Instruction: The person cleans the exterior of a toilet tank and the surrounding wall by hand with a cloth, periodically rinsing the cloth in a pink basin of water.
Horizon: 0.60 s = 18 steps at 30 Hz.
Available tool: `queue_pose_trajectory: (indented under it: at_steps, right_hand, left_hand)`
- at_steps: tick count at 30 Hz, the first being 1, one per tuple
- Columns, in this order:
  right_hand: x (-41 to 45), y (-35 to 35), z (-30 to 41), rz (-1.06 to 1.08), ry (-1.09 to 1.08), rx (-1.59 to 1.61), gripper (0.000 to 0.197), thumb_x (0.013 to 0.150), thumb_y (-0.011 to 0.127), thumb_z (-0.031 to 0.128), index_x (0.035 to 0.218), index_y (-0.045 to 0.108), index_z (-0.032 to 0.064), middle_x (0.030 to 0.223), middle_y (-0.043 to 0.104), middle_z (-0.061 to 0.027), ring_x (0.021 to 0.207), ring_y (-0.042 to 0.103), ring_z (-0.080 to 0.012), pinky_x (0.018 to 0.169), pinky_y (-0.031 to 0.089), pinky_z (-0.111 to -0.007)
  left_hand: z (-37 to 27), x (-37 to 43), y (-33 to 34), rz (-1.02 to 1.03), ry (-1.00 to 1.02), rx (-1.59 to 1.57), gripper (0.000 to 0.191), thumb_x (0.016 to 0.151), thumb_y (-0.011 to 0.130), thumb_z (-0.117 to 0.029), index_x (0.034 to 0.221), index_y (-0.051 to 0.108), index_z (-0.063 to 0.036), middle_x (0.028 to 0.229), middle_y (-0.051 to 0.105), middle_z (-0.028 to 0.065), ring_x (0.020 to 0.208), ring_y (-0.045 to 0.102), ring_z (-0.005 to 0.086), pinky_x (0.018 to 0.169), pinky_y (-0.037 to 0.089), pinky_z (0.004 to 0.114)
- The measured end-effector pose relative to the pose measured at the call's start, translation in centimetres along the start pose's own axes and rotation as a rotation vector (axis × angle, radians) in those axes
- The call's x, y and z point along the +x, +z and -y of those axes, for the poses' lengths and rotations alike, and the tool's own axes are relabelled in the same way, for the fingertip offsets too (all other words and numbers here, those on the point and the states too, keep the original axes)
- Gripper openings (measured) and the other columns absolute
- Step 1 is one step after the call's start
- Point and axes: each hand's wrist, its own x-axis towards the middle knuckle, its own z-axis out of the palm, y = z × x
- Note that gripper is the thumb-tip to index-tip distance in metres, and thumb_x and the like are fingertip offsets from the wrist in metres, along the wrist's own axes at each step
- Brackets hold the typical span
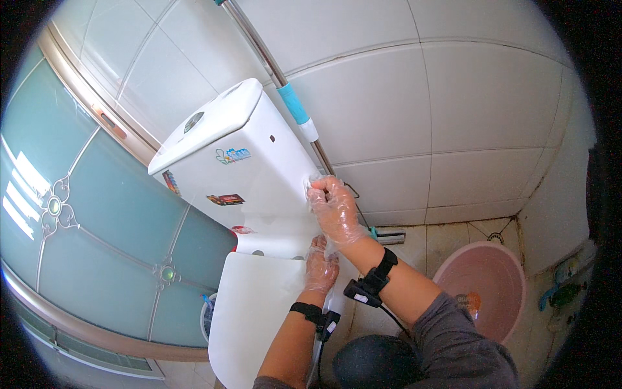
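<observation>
A white one-piece toilet stands before me, its tank [228, 180] bearing several stickers and its lid [262, 311] down. Both my hands wear clear plastic gloves. With curled fingers, my right hand [335, 209] presses against the tank's right side near its lower part. Something whitish shows at those fingertips; whether it is a wipe or loose glove plastic is unclear. Lower down, my left hand [321, 272] rests by the lid's rear right corner, under the right wrist. Its fingertips point toward the tank's base and are partly hidden.
A telescopic pole [296, 107] leans on the tiled wall behind the tank, with a squeegee-like head [391, 237] on the floor. A pink basin [491, 287] stands at right, near a floor drain [495, 238]. Left are a frosted glass door [116, 209] and a small bin [205, 321].
</observation>
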Motion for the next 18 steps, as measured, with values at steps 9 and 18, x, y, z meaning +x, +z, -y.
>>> queue_pose_trajectory:
  at_steps: [9, 18]
  right_hand:
    - [-8.9, -6.4, -16.8, -0.014, 0.434, -0.269, 0.012, 0.082, 0.065, 0.015, 0.086, 0.060, 0.0058, 0.082, 0.062, -0.0151, 0.077, 0.061, -0.0289, 0.071, 0.048, -0.039]
    - [-19.3, -6.9, -20.5, 0.050, 0.725, -0.215, 0.004, 0.085, 0.058, 0.004, 0.083, 0.054, 0.0030, 0.072, 0.058, -0.0040, 0.062, 0.054, -0.0120, 0.055, 0.046, -0.029]
  left_hand:
    - [-5.2, 3.2, -2.3, 0.043, -0.142, -0.155, 0.039, 0.078, 0.052, 0.002, 0.117, 0.054, -0.0042, 0.117, 0.054, 0.0221, 0.107, 0.054, 0.0406, 0.093, 0.044, 0.043]
    - [-4.5, 2.8, -2.6, 0.045, 0.010, -0.044, 0.036, 0.080, 0.052, 0.004, 0.115, 0.053, -0.0028, 0.110, 0.055, 0.0213, 0.102, 0.055, 0.0394, 0.090, 0.044, 0.045]
